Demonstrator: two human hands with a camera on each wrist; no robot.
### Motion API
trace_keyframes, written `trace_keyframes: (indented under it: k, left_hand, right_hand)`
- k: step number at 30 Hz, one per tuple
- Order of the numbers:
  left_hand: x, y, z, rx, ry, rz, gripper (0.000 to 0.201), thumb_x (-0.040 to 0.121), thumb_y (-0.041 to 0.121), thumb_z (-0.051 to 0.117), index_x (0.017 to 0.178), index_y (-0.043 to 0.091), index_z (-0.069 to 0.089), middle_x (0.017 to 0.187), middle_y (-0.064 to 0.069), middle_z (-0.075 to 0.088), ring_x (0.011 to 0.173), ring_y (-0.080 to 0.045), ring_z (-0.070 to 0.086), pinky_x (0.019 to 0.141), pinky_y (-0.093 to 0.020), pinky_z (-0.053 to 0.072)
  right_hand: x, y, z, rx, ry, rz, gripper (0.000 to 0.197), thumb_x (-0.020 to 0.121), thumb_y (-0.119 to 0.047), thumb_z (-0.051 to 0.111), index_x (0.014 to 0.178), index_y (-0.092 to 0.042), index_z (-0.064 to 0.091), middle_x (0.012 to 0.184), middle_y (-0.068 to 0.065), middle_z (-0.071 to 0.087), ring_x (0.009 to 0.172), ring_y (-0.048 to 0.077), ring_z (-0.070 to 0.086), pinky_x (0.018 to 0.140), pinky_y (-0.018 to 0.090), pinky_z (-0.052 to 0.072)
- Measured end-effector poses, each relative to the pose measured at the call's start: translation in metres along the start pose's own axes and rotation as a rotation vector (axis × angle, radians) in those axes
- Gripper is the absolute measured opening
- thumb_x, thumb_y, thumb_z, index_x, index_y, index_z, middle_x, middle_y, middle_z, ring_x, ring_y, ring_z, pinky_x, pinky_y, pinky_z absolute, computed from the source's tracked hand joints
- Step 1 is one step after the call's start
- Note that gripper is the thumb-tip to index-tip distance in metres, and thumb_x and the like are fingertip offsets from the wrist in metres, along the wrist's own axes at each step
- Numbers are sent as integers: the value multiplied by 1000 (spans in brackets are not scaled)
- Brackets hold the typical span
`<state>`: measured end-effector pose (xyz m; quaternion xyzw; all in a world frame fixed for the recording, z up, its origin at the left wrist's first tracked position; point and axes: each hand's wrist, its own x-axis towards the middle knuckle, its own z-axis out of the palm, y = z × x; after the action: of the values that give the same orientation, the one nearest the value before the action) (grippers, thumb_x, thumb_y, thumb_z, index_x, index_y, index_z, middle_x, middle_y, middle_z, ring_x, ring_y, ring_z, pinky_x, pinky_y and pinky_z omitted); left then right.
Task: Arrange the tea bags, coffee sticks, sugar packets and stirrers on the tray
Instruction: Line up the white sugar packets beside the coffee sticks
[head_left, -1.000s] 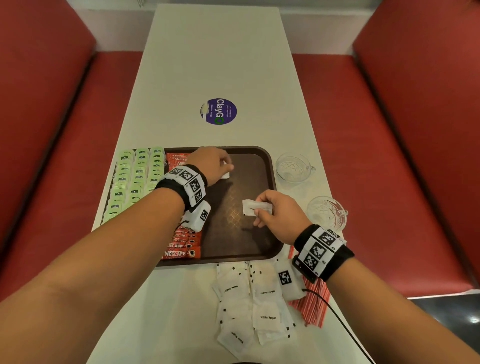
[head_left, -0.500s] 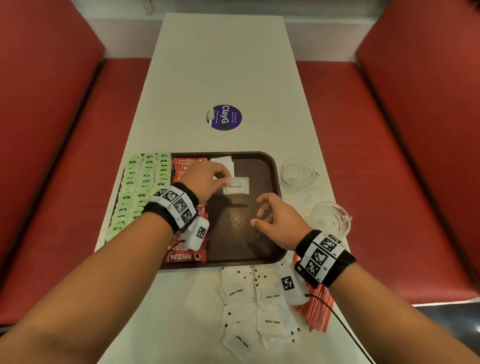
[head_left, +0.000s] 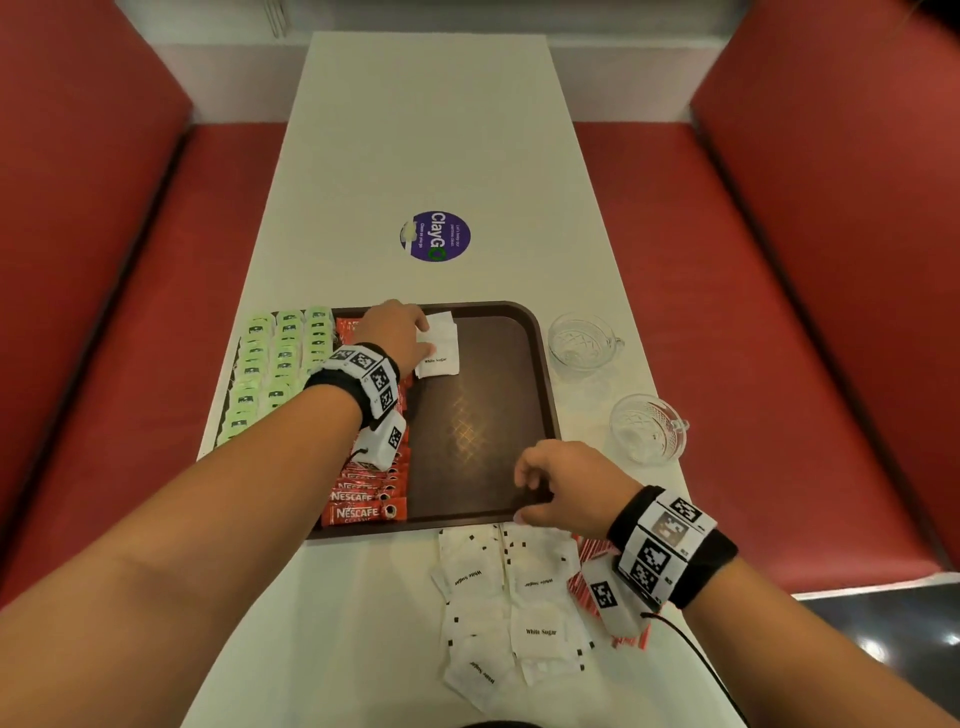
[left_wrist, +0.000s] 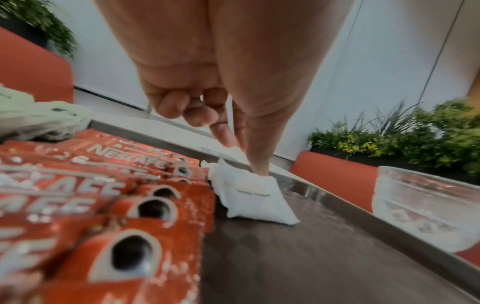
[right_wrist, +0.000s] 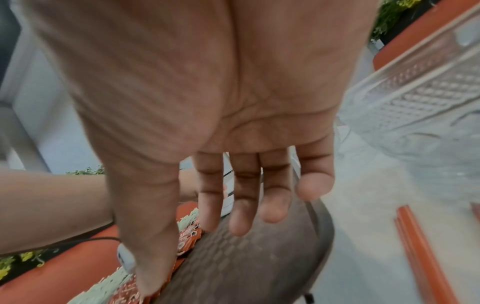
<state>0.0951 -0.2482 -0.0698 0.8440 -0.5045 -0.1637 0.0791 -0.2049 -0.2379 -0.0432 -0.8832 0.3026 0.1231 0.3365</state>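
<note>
The brown tray (head_left: 545, 364) carries green tea bags (head_left: 275, 358) in rows at its left and a column of red Nescafe coffee sticks (head_left: 363, 499) beside them. Two white sugar packets lie at the tray's far end. My left hand (head_left: 423, 332) pinches the far edge of the nearer sugar packet (head_left: 439, 364) between thumb and index finger. The left wrist view shows that sugar packet (left_wrist: 254, 193) tilted up against the coffee sticks (left_wrist: 103, 185). My right hand (head_left: 522, 493) hovers empty over the tray's near right corner, fingers (right_wrist: 244, 205) loosely straight. Loose sugar packets (head_left: 509, 603) and red stirrers (head_left: 584, 566) lie on the table below it.
Two empty glass cups (head_left: 582, 345) (head_left: 647, 428) stand on the white table right of the tray. A purple round sticker (head_left: 435, 236) lies farther up the table. Red bench seats flank both sides. The tray's bare middle (head_left: 478, 415) lies between my hands.
The sugar packet passed from my right hand to my left, which carried it to the tray's far end beside the first packet. My right hand drew back toward the near edge, empty.
</note>
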Motion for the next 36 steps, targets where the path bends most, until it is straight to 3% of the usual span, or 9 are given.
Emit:
trace_keyframes:
  k: [3, 6, 12, 15, 19, 24, 27, 30, 36]
  left_hand:
    - [-5, 9, 5, 87, -91, 115, 28, 87, 32, 72, 113, 21, 71, 119, -5, 64, 110, -25, 59, 98, -35, 47]
    - [-10, 14, 6, 173, -160, 129, 29, 90, 33, 69, 118, 23, 70, 125, -4, 64, 115, -26, 58, 101, -37, 47]
    - [-49, 34, -10, 153, -99, 174, 34, 91, 43, 63, 120, 25, 67, 122, -1, 65, 114, -24, 58, 98, -40, 48]
    - [-95, 49, -11, 73, -75, 269, 22, 91, 42, 64, 108, 29, 70, 110, 6, 67, 104, -17, 59, 93, -37, 48]
    - [-156, 53, 5, 60, -157, 369, 14, 90, 43, 65, 98, 32, 70, 97, 14, 64, 95, -10, 55, 88, -33, 47]
    - [-199, 46, 37, 119, -317, 426, 30, 84, 50, 69, 109, 32, 67, 103, 10, 59, 99, -12, 53, 88, -35, 47]
    - [-210, 41, 51, 165, -293, 419, 46, 79, 55, 72, 119, 35, 61, 111, 9, 54, 104, -13, 49, 90, -35, 44]
    - [-214, 38, 56, 133, -284, 410, 44, 82, 51, 72, 121, 35, 61, 112, 8, 52, 106, -13, 50, 88, -32, 42]
    - [-213, 39, 53, 104, -232, 392, 34, 91, 48, 63, 119, 29, 63, 113, 8, 62, 105, -14, 54, 91, -34, 46]
  right_hand:
    - [-9, 0, 2, -87, -29, -19, 32, 77, -45, 81, 101, -30, 65, 99, -11, 56, 88, 8, 54, 77, 24, 47]
    - [-17, -1, 4, -147, -56, -33, 34, 78, -47, 79, 105, -30, 66, 105, -9, 56, 96, 10, 52, 84, 28, 49]
    - [-29, -4, 11, -224, -80, -31, 40, 82, -46, 76, 115, -26, 65, 112, -7, 55, 104, 12, 49, 90, 30, 47]
    - [-34, -6, 16, -223, -67, -50, 42, 81, -49, 76, 113, -25, 65, 112, -8, 56, 101, 11, 49, 88, 29, 47]
    - [-39, -10, 22, -254, -74, -55, 41, 77, -50, 78, 105, -25, 63, 107, -7, 55, 98, 14, 51, 84, 32, 49]
    - [-41, -10, 33, -299, -71, -47, 28, 82, -41, 77, 99, -24, 64, 102, -6, 55, 95, 17, 54, 79, 31, 48]
    - [-41, -11, 36, -323, -61, -57, 20, 87, -34, 72, 101, -21, 66, 104, -3, 60, 96, 18, 56, 82, 32, 50]
    - [-41, -11, 37, -349, -44, -59, 16, 91, -32, 65, 102, -20, 65, 103, -1, 63, 94, 20, 58, 83, 34, 51]
    - [-48, -10, 27, -211, 7, -25, 8, 92, -26, 58, 88, -23, 51, 84, -3, 59, 73, 15, 52, 60, 23, 37]
